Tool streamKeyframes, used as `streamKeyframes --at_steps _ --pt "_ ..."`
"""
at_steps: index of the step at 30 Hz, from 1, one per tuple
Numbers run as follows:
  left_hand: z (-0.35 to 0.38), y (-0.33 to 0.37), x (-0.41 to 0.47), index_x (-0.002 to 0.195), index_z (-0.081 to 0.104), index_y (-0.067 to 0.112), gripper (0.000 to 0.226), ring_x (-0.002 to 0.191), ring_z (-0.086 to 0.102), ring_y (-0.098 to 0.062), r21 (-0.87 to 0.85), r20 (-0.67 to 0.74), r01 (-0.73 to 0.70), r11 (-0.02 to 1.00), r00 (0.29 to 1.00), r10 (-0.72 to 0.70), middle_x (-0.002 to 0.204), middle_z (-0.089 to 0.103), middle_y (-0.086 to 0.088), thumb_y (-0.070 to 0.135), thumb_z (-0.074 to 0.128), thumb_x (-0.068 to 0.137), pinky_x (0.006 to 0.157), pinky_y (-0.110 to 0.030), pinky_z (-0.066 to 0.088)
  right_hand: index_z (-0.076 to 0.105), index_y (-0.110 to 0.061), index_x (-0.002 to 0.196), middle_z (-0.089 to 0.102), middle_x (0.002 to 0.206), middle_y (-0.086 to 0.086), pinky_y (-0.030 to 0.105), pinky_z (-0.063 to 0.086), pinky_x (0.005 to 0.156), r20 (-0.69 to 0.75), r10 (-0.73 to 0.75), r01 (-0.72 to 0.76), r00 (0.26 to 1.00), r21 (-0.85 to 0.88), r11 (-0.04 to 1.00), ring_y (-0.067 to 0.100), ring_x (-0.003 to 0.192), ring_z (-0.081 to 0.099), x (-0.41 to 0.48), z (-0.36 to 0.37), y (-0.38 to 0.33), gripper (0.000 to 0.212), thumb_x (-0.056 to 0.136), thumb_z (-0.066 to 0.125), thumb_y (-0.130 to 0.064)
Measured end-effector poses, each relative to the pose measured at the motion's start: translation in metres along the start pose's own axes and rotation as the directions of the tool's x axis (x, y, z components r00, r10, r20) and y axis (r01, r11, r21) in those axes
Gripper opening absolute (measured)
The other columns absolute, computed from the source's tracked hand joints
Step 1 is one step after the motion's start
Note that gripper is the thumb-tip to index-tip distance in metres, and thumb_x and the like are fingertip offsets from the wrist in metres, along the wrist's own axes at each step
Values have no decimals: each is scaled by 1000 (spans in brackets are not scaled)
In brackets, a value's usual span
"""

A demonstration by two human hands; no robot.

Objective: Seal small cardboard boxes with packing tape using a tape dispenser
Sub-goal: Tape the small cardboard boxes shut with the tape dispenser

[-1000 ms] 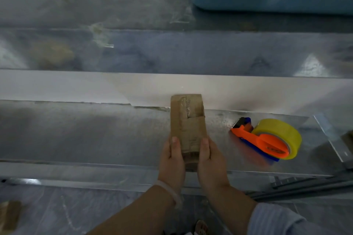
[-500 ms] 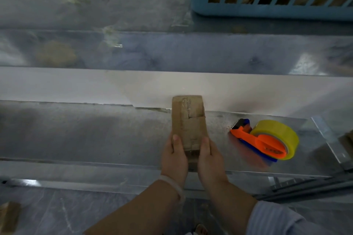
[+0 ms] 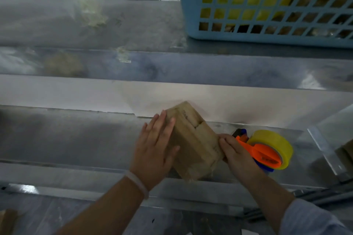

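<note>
A small brown cardboard box (image 3: 193, 139) lies turned at an angle on the metal work surface (image 3: 76, 139), glossy tape along its top. My left hand (image 3: 155, 149) lies flat on the box's left side, fingers spread. On the lower right edge of the box rests my right hand (image 3: 236, 152), with its fingertips pressing the cardboard. Just behind the right hand lies an orange and blue tape dispenser (image 3: 265, 153) carrying a yellow roll of tape, on its side.
A blue plastic basket (image 3: 191, 15) with boxes inside stands at the back right on a higher shelf. Crumpled tape scraps (image 3: 89, 11) lie at the back left. A metal bracket (image 3: 324, 150) and another cardboard piece (image 3: 345, 152) are at the far right edge.
The box has been rotated from pointing straight away to a diagonal. My left hand has slid up onto its left face and my right hand has shifted to its right corner.
</note>
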State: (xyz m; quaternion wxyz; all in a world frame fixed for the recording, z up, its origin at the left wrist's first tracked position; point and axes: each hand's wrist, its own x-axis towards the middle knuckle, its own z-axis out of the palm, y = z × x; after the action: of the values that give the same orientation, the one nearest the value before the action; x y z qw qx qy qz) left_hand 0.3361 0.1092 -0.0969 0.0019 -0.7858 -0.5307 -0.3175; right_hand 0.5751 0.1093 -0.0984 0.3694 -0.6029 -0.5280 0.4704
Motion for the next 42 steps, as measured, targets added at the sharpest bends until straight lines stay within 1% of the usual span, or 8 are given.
streamKeyframes --at_steps 4,10,16,20,26,30,34,42 --pt "-14 -12 24 118 64 15 46 134 38 -31 46 -55 -21 999 998 23 140 47 -14 48 44 93 107 -49 35 63 -35 95 65 97 -16 1 39 71 90 -95 107 991 -142 984 -13 86 57 22 -11 -11 25 101 45 -19" --pt "7 -9 13 150 19 28 58 147 7 -26 174 528 -252 952 840 126 158 14 3 52 13 97 118 -45 15 63 -35 111 62 119 -13 15 39 93 194 -64 137 979 -393 909 7 113 56 39 -6 -12 23 101 43 -27" --pt "17 -2 5 149 9 18 66 147 1 -21 182 470 -63 981 882 -30 157 0 -1 56 11 95 119 -40 3 20 -27 152 13 161 -6 44 3 119 385 -254 450 887 -842 297 15 148 6 23 27 -5 66 94 7 -56" --pt "20 -6 6 151 -1 21 77 144 -17 -11 248 496 -78 966 866 -58 153 -16 7 65 -4 88 115 -33 -18 2 -29 153 -4 160 -9 40 -10 118 416 -249 470 874 -853 224 10 146 -12 25 21 3 72 90 -3 -62" --pt "24 -8 1 146 -15 20 78 143 -23 -13 191 432 103 976 884 -177 152 -24 5 68 -5 85 119 -28 -9 -4 -29 151 -14 157 -15 26 -8 117 279 -273 379 921 -808 451 1 141 -24 17 15 13 72 91 6 -67" --pt "24 -15 4 146 -8 22 57 145 -13 -4 -150 413 240 959 897 -160 154 -17 12 34 28 103 113 -12 -8 8 -19 154 -6 162 2 45 11 121 236 -313 375 920 -760 530 19 148 -12 12 16 11 63 99 23 -45" --pt "20 -21 -4 151 4 28 68 142 14 -2 -474 437 552 686 824 -361 154 12 13 29 47 98 108 -6 17 11 -39 149 -6 159 -14 41 28 115 -77 -90 41 993 -493 869 15 146 8 0 20 13 81 80 40 -70" --pt "11 -23 -5 126 57 18 45 113 60 -22 -642 499 718 269 657 -564 122 63 -3 14 71 83 92 -43 54 25 -42 146 36 145 -14 42 45 106 -59 -60 52 996 -124 991 9 130 42 -3 21 18 84 74 66 -57"
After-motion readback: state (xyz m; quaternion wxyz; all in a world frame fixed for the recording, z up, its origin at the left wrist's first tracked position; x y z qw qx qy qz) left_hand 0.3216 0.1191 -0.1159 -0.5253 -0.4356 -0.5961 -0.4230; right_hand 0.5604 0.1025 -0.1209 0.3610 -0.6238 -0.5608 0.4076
